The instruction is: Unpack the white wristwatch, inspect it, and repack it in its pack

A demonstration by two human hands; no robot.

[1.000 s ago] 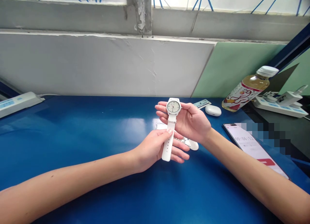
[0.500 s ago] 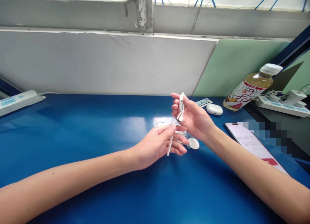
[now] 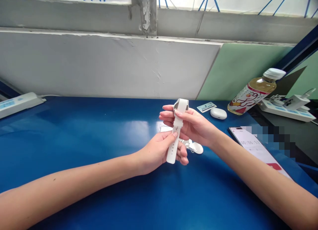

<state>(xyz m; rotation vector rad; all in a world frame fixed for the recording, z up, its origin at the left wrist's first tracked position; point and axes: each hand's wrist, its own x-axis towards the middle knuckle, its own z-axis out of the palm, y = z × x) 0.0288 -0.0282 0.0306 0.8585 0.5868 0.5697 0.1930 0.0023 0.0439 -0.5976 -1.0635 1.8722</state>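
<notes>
Above blue table point(image 3: 74, 140), two hands hold one white watch point(image 3: 177, 130).

Both my bare forearms reach in from the lower corners, my left hand point(image 3: 159, 152) pinching thumb against fingers (palm facing inward), my right hand point(image 3: 196, 126) just beyond it, fingers curled closed.

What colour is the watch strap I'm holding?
The watch strap is white, clearest in the head view.
</notes>
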